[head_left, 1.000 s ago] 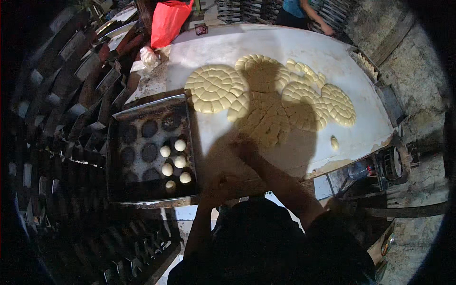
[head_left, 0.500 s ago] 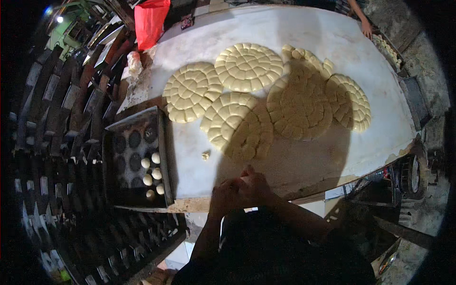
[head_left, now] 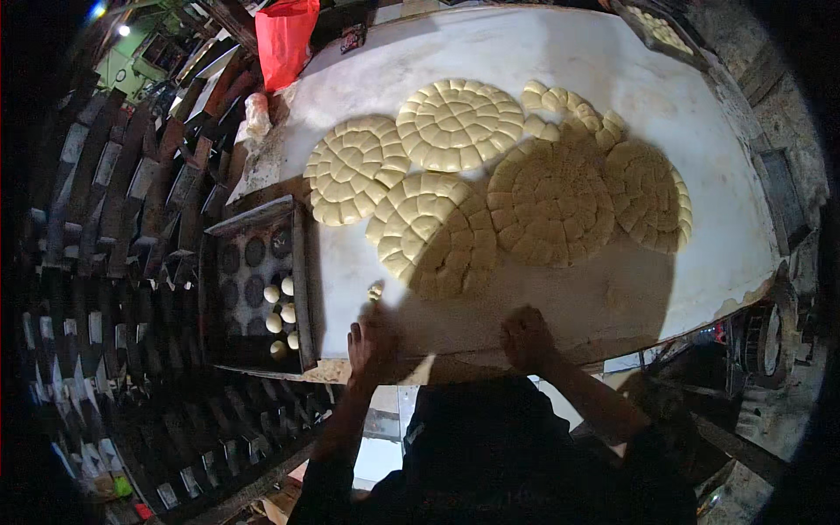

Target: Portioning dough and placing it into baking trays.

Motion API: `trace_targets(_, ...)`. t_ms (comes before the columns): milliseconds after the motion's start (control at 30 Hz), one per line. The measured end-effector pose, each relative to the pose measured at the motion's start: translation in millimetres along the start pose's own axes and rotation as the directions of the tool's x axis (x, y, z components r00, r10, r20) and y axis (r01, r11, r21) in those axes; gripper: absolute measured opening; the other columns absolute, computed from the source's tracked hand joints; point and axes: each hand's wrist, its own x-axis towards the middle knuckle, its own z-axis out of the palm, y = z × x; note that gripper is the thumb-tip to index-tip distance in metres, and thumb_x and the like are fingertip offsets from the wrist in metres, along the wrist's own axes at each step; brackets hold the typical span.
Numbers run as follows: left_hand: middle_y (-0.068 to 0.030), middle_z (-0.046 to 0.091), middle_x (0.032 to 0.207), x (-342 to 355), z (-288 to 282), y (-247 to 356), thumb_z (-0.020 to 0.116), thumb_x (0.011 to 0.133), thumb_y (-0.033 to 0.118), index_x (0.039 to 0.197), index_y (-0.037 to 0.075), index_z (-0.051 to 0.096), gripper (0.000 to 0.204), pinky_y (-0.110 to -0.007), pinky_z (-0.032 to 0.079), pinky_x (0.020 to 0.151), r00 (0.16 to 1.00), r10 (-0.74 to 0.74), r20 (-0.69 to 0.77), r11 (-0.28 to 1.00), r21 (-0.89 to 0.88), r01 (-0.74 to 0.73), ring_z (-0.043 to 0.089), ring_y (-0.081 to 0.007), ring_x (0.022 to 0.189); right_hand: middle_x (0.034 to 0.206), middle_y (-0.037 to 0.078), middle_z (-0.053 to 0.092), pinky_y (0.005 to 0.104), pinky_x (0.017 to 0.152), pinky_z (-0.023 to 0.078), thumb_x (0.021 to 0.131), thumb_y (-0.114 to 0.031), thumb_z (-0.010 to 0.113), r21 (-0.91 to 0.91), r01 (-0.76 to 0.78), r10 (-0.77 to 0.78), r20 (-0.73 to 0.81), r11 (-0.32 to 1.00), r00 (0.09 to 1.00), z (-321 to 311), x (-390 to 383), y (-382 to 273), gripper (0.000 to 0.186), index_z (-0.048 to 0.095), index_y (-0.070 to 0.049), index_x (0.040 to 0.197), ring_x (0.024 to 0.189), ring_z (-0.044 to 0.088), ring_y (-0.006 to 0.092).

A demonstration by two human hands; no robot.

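Observation:
My left hand (head_left: 374, 348) is over the table near its front edge, fingers apart, with the foremost finger reaching to a small scrap of dough (head_left: 375, 291). I cannot tell if it touches the scrap. Farther right, my right hand (head_left: 528, 339) rests low over the table with its fingers curled in; whatever they may hold is hidden. Beyond both hands lie several round dough slabs, cut into small wedge pieces, among them a shaded one (head_left: 553, 203) and a brightly lit one (head_left: 459, 124). Loose dough pieces (head_left: 573, 109) lie behind the shaded slab.
Left of my left hand stands a dark baking tray (head_left: 302, 302) with round hollows and several dough balls (head_left: 274, 323). Stacked dark trays (head_left: 96, 245) fill the left side. A red plastic bag (head_left: 286, 44) is at the far left; another filled tray (head_left: 658, 28) sits far right.
My hands were together at the table's front edge; now they are apart, the left moved left toward the dough scrap and the right moved right. Another person's hand at the far right has left view.

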Motion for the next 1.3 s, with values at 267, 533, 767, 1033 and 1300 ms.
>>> trace_targets(267, -0.0136, 0.058, 0.099, 56, -3, -54, 0.064, 0.072, 0.016, 0.109, 0.007, 0.059, 0.039, -0.045, 0.036, 0.092, 0.793, -0.081, -0.603, 0.921, -0.350, -0.173, 0.049, -0.0337, 0.101, 0.097, 0.021, 0.053, 0.0580, 0.098, 0.033, 0.081, -0.020, 0.060, -0.066, 0.081, -0.079, 0.033, 0.995, 0.996, 8, 39, 34, 0.024, 0.057, 0.001, 0.092, 0.099, 0.050, 0.0415)
trace_targets(533, -0.0158, 0.056, 0.094, -61, 111, -119, 0.063, 0.079, 0.010, 0.101, 0.001, 0.056, 0.025, -0.035, 0.041, 0.087, 0.966, -0.185, -0.178, 0.689, -0.725, -0.002, 0.052, -0.0312, 0.094, 0.108, 0.030, 0.049, 0.0564, 0.107, 0.027, 0.084, -0.016, 0.055, -0.164, 0.285, -0.203, 0.393, 0.944, 0.897, 9, 12, 12, 0.028, 0.052, 0.005, 0.103, 0.115, 0.043, 0.0489)
trace_targets(767, -0.0148, 0.060, 0.087, 67, 32, -78, 0.055, 0.086, 0.021, 0.092, 0.004, 0.063, 0.020, -0.043, 0.042, 0.083, 0.870, -0.425, 0.248, 0.423, -0.796, 0.433, 0.053, -0.0354, 0.093, 0.122, 0.032, 0.045, 0.0573, 0.107, 0.024, 0.093, -0.022, 0.047, -0.072, -0.355, 0.326, -0.264, 0.932, 0.908, 51, 81, -9, 0.030, 0.056, 0.004, 0.105, 0.121, 0.038, 0.0488)
trace_targets(1033, -0.0224, 0.045, 0.132, -35, -80, -97, 0.059, 0.088, 0.031, 0.134, 0.002, 0.040, 0.057, -0.047, 0.036, 0.103, 0.855, 0.160, 0.493, 0.743, -0.631, 0.224, 0.043, -0.0384, 0.124, 0.097, 0.023, 0.057, 0.0506, 0.086, 0.043, 0.090, -0.022, 0.049, -0.065, -0.437, 0.441, 0.102, 0.897, 0.891, 17, 18, -24, 0.026, 0.063, -0.001, 0.094, 0.096, 0.055, 0.0400)
trace_targets(1300, -0.0201, 0.055, 0.115, 90, -88, -299, 0.063, 0.078, 0.016, 0.132, 0.004, 0.043, 0.059, -0.045, 0.042, 0.095, 0.961, -0.055, -0.272, 0.744, -0.652, -0.142, 0.053, -0.0420, 0.106, 0.107, 0.019, 0.057, 0.0378, 0.082, 0.048, 0.086, -0.018, 0.064, 0.176, -0.127, 0.121, 0.042, 0.976, 0.992, 88, 228, -213, 0.036, 0.053, -0.001, 0.116, 0.100, 0.059, 0.0293)
